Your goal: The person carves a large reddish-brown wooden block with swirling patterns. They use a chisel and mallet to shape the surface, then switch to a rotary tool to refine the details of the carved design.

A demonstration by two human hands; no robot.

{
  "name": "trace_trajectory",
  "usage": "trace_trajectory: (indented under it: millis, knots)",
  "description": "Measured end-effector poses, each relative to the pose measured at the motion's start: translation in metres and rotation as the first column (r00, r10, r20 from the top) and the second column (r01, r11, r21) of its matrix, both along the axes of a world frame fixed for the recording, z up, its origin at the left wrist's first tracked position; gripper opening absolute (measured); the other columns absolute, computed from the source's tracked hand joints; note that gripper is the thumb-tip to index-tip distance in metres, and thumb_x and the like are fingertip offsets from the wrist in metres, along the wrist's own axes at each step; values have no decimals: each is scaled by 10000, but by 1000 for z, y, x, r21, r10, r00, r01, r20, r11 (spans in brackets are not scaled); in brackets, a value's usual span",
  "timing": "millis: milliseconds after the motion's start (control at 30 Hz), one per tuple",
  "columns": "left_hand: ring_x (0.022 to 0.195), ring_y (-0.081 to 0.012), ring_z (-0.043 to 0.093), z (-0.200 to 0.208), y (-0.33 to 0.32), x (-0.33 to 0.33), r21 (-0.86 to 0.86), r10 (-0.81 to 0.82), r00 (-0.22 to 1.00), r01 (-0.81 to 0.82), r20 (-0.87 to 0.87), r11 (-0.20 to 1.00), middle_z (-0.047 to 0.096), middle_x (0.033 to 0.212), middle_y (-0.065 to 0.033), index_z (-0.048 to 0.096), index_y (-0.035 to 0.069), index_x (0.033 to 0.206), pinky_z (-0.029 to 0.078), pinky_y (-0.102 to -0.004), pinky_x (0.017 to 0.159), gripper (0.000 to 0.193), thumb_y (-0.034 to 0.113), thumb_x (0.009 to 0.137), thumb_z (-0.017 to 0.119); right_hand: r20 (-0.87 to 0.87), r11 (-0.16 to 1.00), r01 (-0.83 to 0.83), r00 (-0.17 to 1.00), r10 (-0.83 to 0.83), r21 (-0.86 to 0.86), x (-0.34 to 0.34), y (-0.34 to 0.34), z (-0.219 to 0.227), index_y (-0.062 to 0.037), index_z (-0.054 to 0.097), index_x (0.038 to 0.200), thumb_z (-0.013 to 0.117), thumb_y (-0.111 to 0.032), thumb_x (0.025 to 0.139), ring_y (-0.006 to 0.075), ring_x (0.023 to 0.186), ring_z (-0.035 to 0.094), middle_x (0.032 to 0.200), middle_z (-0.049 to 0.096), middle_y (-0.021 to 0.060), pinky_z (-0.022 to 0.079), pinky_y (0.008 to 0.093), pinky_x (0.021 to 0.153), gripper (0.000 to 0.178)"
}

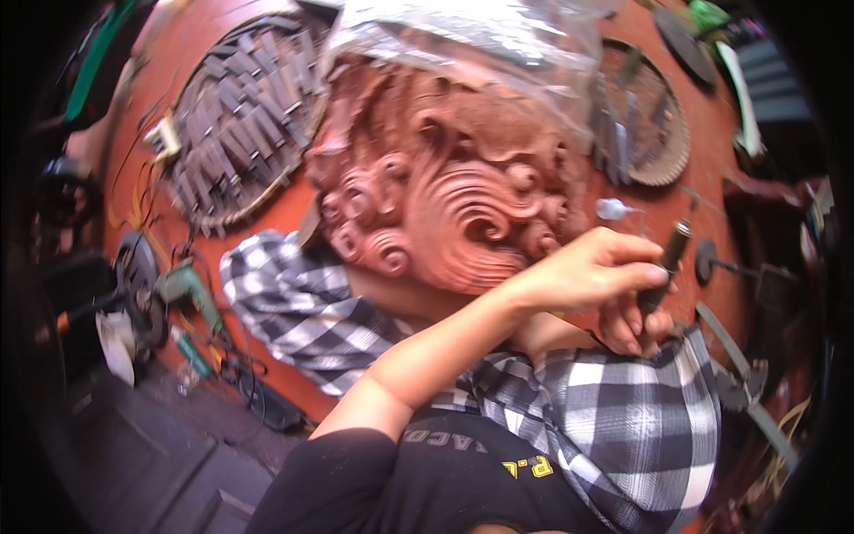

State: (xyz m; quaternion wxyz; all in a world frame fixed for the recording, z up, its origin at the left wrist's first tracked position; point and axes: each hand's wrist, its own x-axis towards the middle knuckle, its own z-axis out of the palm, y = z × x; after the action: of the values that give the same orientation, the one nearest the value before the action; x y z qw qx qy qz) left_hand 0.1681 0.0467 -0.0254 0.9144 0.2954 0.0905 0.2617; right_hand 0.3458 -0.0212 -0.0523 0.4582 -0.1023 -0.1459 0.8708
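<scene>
So the left hand [578, 270] is wrapped snugly round a dark cylindrical handle [676, 246] just above the checked shorts [636, 400], right of that swirly reddish carving [471, 209], and honestly can't tell what the right hand's doing.

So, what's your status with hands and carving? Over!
Left hand: gripping dark cylinder. Right hand: can't clearly make out. Swirled carving: beyond the left forearm. Plastic sheet covers its far end.
</scene>
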Motion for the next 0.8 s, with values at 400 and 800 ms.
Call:
trace_trajectory:
  millis: [400, 800]
  knots:
    - [1049, -147, 640, -15, -17, 27, 452, 556, 776, -398, -299, 798, 665, 1052, -67, 588, -23, 1196, 501, -308, 949, 251, 125, 996, 623, 844, 946, 181, 428, -323, 270, -13, -2, 4, 10, 602, 1110, 713, -76, 884, 68, 821, 606, 859, 633, -29, 505, 245, 712, 265]
    - [859, -114, 647, 14, -5, -2, 423, 509, 823, -379, -253, 823, 732, 943, -80, 719, -53, 1026, 513, -268, 805, 238, 172, 968, 669, 635, 922, -36, 735, -236, 384, -10, 5, 18, -11, 661, 1046, 817, -146, 820, 107, 944, 584, 968, 640, 18, 478, 317, 866, 306]
